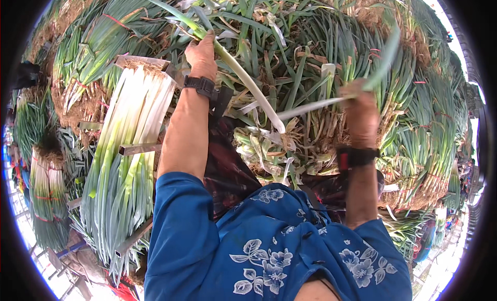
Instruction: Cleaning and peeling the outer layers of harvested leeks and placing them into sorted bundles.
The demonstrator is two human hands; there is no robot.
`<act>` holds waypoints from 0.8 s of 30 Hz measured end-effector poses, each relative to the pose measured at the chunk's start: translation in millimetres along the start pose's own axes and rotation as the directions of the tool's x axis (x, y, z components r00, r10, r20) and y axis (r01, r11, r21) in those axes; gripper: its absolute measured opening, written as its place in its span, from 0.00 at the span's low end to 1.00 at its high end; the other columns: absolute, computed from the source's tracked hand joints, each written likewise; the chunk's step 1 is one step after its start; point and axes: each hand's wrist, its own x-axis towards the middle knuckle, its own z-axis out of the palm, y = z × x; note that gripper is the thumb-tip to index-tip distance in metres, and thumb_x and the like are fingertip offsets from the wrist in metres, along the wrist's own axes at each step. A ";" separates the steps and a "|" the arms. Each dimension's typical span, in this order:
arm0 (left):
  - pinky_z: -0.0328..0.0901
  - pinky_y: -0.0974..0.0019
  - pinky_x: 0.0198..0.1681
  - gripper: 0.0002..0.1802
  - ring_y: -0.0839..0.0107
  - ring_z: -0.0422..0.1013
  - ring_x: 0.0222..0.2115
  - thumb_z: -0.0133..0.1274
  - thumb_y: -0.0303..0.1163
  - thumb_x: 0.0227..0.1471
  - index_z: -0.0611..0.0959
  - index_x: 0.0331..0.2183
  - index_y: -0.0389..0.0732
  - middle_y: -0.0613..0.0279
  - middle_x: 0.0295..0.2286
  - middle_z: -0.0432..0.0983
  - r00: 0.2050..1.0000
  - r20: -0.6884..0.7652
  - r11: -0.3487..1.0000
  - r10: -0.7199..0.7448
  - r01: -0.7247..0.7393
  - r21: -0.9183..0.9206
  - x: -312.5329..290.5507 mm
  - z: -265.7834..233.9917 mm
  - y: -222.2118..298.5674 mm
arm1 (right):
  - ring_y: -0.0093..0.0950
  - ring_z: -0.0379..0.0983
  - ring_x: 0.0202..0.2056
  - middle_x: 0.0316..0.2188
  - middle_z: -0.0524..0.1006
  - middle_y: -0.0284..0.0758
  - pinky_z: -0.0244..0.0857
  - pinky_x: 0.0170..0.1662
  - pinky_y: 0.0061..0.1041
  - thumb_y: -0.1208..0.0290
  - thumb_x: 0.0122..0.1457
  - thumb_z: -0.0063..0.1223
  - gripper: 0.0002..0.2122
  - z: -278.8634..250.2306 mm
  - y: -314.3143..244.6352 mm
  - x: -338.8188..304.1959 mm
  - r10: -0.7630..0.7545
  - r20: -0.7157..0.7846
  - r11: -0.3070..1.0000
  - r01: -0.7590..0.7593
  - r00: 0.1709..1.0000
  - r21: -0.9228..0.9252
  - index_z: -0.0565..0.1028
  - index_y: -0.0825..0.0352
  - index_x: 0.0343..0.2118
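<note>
My left hand (pixel 202 56) is closed around the green upper part of a leek (pixel 240 75). Its white shank slants down to the right, with roots at the low end. My right hand (pixel 361 114), smeared by motion, grips a long leaf (pixel 385 60) that is pale at one end and green at the other. The pale end of that leaf reaches left toward the leek's root end; I cannot tell whether they touch. To the left of my left forearm, a pile of cleaned leeks (pixel 127 119) lies on a metal rack (pixel 140 149), white ends up.
Tied bundles of unpeeled leeks (pixel 108 37) are heaped at the far left, with more bundles (pixel 424 125) on the right. Loose peeled leaves (pixel 259 151) litter the middle in front of my knees. A red-banded leek bundle (pixel 48 192) stands at the left edge.
</note>
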 end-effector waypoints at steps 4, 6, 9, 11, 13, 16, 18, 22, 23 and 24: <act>0.65 0.63 0.19 0.15 0.69 0.71 0.19 0.69 0.38 0.49 0.81 0.31 0.40 0.64 0.24 0.76 0.999 -0.017 0.999 -0.038 0.037 -0.029 16.9 -19.7 -4.5 | 0.25 0.72 0.35 0.33 0.74 0.35 0.68 0.40 0.20 0.74 0.63 0.52 0.03 -116.6 -61.4 17.9 -0.180 -0.052 0.847 0.182 0.982 0.499 0.74 0.68 0.36; 0.69 0.63 0.20 0.14 0.66 0.73 0.19 0.66 0.39 0.52 0.81 0.31 0.39 0.62 0.24 0.77 0.993 0.038 0.990 -0.113 0.115 -0.078 7.6 -10.9 -1.8 | 0.24 0.71 0.32 0.32 0.75 0.34 0.68 0.38 0.19 0.74 0.62 0.51 0.05 -121.7 -61.9 26.2 -0.167 -0.097 0.870 0.193 0.981 0.453 0.75 0.68 0.37; 0.73 0.63 0.24 0.15 0.66 0.76 0.24 0.65 0.41 0.53 0.81 0.33 0.39 0.62 0.26 0.78 0.971 0.178 0.987 -0.158 0.159 0.008 -11.4 1.2 -2.8 | 0.22 0.71 0.28 0.29 0.75 0.33 0.68 0.35 0.17 0.74 0.60 0.49 0.07 -94.5 -1.5 34.2 0.195 -0.264 0.824 -0.303 0.945 -0.478 0.76 0.69 0.38; 0.74 0.63 0.25 0.16 0.66 0.76 0.24 0.64 0.42 0.53 0.81 0.34 0.39 0.61 0.27 0.78 0.944 0.274 0.983 -0.181 0.167 0.074 -26.9 11.3 -4.7 | 0.27 0.77 0.43 0.43 0.79 0.40 0.72 0.49 0.25 0.62 0.62 0.56 0.19 -35.4 24.3 29.7 0.639 -0.191 0.303 -0.473 0.745 -0.827 0.74 0.70 0.50; 0.75 0.62 0.27 0.16 0.67 0.77 0.28 0.60 0.40 0.58 0.81 0.39 0.37 0.60 0.30 0.79 0.874 0.446 0.980 -0.195 0.162 0.112 -35.3 23.9 -11.4 | 0.29 0.75 0.48 0.48 0.77 0.41 0.72 0.49 0.26 0.54 0.60 0.58 0.28 -39.9 78.8 24.4 0.470 0.117 0.467 -0.134 0.875 -0.874 0.68 0.69 0.57; 0.76 0.62 0.29 0.14 0.66 0.77 0.31 0.56 0.38 0.61 0.80 0.41 0.37 0.58 0.33 0.79 0.841 0.495 0.976 -0.219 0.192 0.106 -42.8 21.7 -11.9 | 0.28 0.74 0.45 0.44 0.77 0.40 0.69 0.48 0.27 0.57 0.61 0.58 0.25 37.8 92.2 3.4 0.452 0.188 0.590 -0.133 0.872 -0.796 0.70 0.68 0.55; 0.76 0.63 0.25 0.13 0.66 0.77 0.30 0.53 0.34 0.62 0.79 0.42 0.35 0.59 0.33 0.79 0.799 0.567 0.974 -0.203 0.223 0.034 -45.6 28.0 -9.0 | 0.22 0.71 0.32 0.32 0.75 0.33 0.67 0.37 0.24 0.58 0.62 0.56 0.20 35.5 119.4 -1.6 0.339 0.267 0.754 -0.091 0.902 -0.651 0.73 0.68 0.51; 0.79 0.61 0.29 0.14 0.65 0.78 0.30 0.50 0.35 0.64 0.78 0.43 0.33 0.57 0.34 0.79 0.776 0.599 0.958 -0.201 0.282 -0.045 -46.2 27.0 -9.3 | 0.12 0.56 0.19 0.20 0.66 0.21 0.50 0.23 0.16 0.61 0.65 0.53 0.14 49.0 120.9 -20.7 0.386 0.177 0.881 -0.305 0.905 -0.361 0.74 0.69 0.44; 0.79 0.61 0.29 0.14 0.65 0.78 0.30 0.50 0.35 0.64 0.78 0.43 0.33 0.57 0.34 0.79 0.770 0.604 0.956 -0.206 0.289 -0.043 -49.6 29.6 -8.6 | 0.12 0.56 0.19 0.20 0.66 0.21 0.50 0.23 0.16 0.61 0.65 0.53 0.14 50.8 117.3 -22.2 0.385 0.168 0.880 -0.306 0.907 -0.364 0.74 0.69 0.44; 0.78 0.62 0.28 0.15 0.66 0.78 0.29 0.50 0.36 0.64 0.78 0.43 0.33 0.57 0.33 0.79 0.784 0.592 0.968 -0.190 0.250 -0.020 -52.9 31.8 -7.6 | 0.12 0.57 0.20 0.21 0.66 0.22 0.51 0.23 0.16 0.62 0.65 0.54 0.14 51.2 114.7 -23.4 0.384 0.172 0.894 -0.319 0.907 -0.314 0.74 0.69 0.43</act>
